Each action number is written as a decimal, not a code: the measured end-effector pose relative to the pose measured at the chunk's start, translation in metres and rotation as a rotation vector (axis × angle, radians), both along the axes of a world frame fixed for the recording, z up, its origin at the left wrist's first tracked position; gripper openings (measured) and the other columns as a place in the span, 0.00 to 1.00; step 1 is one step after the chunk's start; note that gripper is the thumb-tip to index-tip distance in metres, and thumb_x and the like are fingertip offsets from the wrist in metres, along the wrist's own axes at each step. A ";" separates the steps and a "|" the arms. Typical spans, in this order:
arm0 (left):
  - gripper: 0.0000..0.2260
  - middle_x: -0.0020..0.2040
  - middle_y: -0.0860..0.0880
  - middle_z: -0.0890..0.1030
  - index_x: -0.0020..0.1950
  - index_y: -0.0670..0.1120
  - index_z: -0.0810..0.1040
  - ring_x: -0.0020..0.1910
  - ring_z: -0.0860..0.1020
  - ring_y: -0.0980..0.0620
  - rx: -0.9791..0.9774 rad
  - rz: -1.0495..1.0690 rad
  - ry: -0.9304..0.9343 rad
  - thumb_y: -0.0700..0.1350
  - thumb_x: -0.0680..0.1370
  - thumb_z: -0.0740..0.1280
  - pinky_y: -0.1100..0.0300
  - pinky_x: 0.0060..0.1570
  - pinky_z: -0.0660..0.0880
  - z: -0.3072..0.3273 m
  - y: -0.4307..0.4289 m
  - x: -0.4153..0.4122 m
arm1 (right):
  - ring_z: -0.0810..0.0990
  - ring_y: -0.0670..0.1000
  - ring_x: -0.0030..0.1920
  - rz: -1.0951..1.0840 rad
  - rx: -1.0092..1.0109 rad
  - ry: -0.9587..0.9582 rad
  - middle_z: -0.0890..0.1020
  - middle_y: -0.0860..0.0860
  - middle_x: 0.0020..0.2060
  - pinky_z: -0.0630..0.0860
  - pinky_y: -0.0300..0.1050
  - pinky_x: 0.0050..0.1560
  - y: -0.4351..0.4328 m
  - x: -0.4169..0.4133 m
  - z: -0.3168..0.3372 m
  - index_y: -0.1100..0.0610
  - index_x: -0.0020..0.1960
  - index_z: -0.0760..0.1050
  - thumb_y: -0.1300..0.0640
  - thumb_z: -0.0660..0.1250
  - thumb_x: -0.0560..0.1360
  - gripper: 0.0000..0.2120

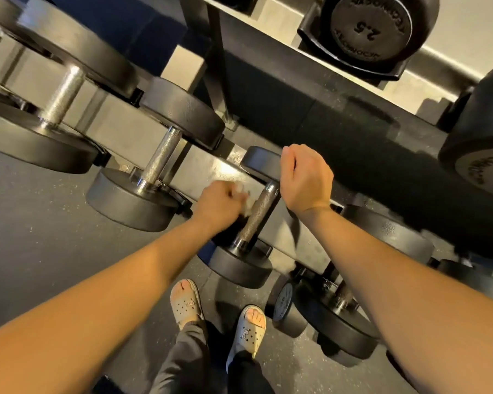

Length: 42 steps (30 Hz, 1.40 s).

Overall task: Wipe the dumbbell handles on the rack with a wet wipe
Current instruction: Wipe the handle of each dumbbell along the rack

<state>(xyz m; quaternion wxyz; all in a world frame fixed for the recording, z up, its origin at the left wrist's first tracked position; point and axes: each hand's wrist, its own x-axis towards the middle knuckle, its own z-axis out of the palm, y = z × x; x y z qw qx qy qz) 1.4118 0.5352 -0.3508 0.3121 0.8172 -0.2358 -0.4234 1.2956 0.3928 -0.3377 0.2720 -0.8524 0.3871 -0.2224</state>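
A person's left hand [217, 200] clutches a crumpled white wet wipe [244, 196], blurred, just beside the knurled steel handle [258, 214] of a small black round-headed dumbbell [239, 268] lying on a tier of a grey metal rack [217, 169]. The right hand [306, 180] sits at the handle's far end, fingers curled under and out of sight; whether it grips anything cannot be told. The handle's cross-hatched middle looks dull, its collars polished and bright. On the tier above, a black dumbbell end [367, 29] carries "2.5", seen upside down, ringed by raised lettering too hard to read. Beige perforated sandals [187, 304] stand on the dark speckled floor [40, 237].
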 end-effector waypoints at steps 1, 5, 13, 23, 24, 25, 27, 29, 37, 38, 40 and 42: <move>0.08 0.39 0.48 0.83 0.42 0.46 0.81 0.41 0.82 0.49 -0.074 0.205 0.124 0.45 0.81 0.70 0.55 0.42 0.78 0.001 -0.012 -0.004 | 0.69 0.49 0.31 0.003 0.005 0.008 0.68 0.46 0.29 0.70 0.52 0.31 0.000 0.000 -0.001 0.52 0.35 0.68 0.51 0.53 0.84 0.20; 0.03 0.43 0.49 0.83 0.49 0.46 0.82 0.43 0.81 0.55 -0.145 0.168 0.032 0.40 0.80 0.69 0.65 0.43 0.76 0.000 -0.031 -0.026 | 0.70 0.47 0.32 -0.007 -0.015 0.044 0.68 0.43 0.29 0.69 0.48 0.32 0.001 -0.001 -0.002 0.50 0.36 0.69 0.50 0.52 0.84 0.18; 0.06 0.44 0.46 0.82 0.52 0.43 0.82 0.44 0.82 0.48 0.319 -0.601 -0.145 0.43 0.78 0.69 0.51 0.48 0.82 0.006 0.014 0.002 | 0.69 0.49 0.31 0.004 0.002 0.039 0.69 0.46 0.29 0.70 0.51 0.31 -0.001 -0.002 -0.003 0.52 0.36 0.70 0.50 0.52 0.84 0.20; 0.12 0.40 0.51 0.84 0.50 0.42 0.87 0.39 0.79 0.59 0.012 0.117 0.345 0.32 0.79 0.64 0.65 0.39 0.75 -0.004 -0.039 -0.012 | 0.70 0.48 0.32 -0.014 -0.024 0.032 0.70 0.46 0.30 0.70 0.49 0.31 -0.001 -0.002 -0.006 0.52 0.37 0.70 0.50 0.52 0.84 0.19; 0.13 0.40 0.50 0.84 0.50 0.41 0.87 0.40 0.79 0.59 0.024 0.026 0.333 0.31 0.78 0.63 0.66 0.40 0.74 -0.004 -0.033 -0.007 | 0.70 0.48 0.32 -0.016 -0.020 0.031 0.70 0.46 0.30 0.70 0.49 0.32 0.000 -0.002 -0.006 0.52 0.37 0.71 0.49 0.52 0.84 0.20; 0.13 0.42 0.48 0.85 0.50 0.39 0.87 0.43 0.81 0.57 0.050 -0.071 0.321 0.30 0.77 0.63 0.65 0.44 0.75 -0.006 -0.025 -0.001 | 0.70 0.48 0.32 -0.018 -0.020 0.029 0.70 0.46 0.30 0.69 0.48 0.32 0.000 -0.002 -0.007 0.52 0.37 0.71 0.49 0.52 0.84 0.20; 0.12 0.46 0.46 0.86 0.51 0.41 0.87 0.49 0.82 0.52 0.138 -0.322 0.293 0.31 0.78 0.64 0.59 0.52 0.77 -0.009 -0.005 0.009 | 0.70 0.48 0.32 -0.018 -0.027 0.022 0.69 0.45 0.30 0.68 0.47 0.32 0.000 -0.002 -0.008 0.52 0.36 0.70 0.50 0.52 0.84 0.19; 0.10 0.46 0.45 0.85 0.51 0.44 0.86 0.48 0.82 0.48 0.265 -0.542 0.210 0.35 0.78 0.66 0.54 0.54 0.79 -0.008 0.007 0.013 | 0.69 0.48 0.32 -0.022 -0.047 0.020 0.67 0.44 0.30 0.66 0.43 0.31 0.000 -0.002 -0.009 0.50 0.36 0.68 0.50 0.52 0.84 0.19; 0.02 0.44 0.43 0.84 0.49 0.39 0.83 0.42 0.83 0.50 -0.133 0.536 0.397 0.36 0.77 0.72 0.58 0.42 0.82 0.016 -0.038 -0.027 | 0.69 0.47 0.32 -0.067 -0.106 0.030 0.70 0.46 0.30 0.67 0.44 0.31 0.000 0.000 -0.013 0.53 0.36 0.72 0.51 0.54 0.84 0.19; 0.01 0.43 0.44 0.85 0.47 0.40 0.84 0.41 0.83 0.50 -0.181 0.575 0.388 0.36 0.76 0.73 0.59 0.41 0.81 0.015 -0.040 -0.037 | 0.69 0.47 0.32 -0.067 -0.106 0.025 0.70 0.47 0.30 0.67 0.44 0.31 0.000 0.000 -0.012 0.53 0.36 0.72 0.51 0.54 0.84 0.19; 0.03 0.41 0.49 0.84 0.44 0.44 0.84 0.41 0.82 0.53 -0.249 0.375 0.081 0.37 0.75 0.73 0.58 0.41 0.80 0.008 -0.037 -0.052 | 0.69 0.47 0.32 -0.063 -0.097 0.028 0.71 0.47 0.30 0.68 0.44 0.31 0.001 0.000 -0.011 0.52 0.37 0.72 0.50 0.53 0.84 0.19; 0.03 0.43 0.53 0.82 0.46 0.48 0.81 0.44 0.79 0.53 -0.218 0.091 -0.280 0.43 0.75 0.74 0.55 0.45 0.78 -0.004 -0.030 -0.056 | 0.70 0.47 0.33 -0.064 -0.081 0.064 0.72 0.47 0.31 0.69 0.44 0.33 0.002 0.000 -0.009 0.51 0.38 0.71 0.49 0.52 0.84 0.19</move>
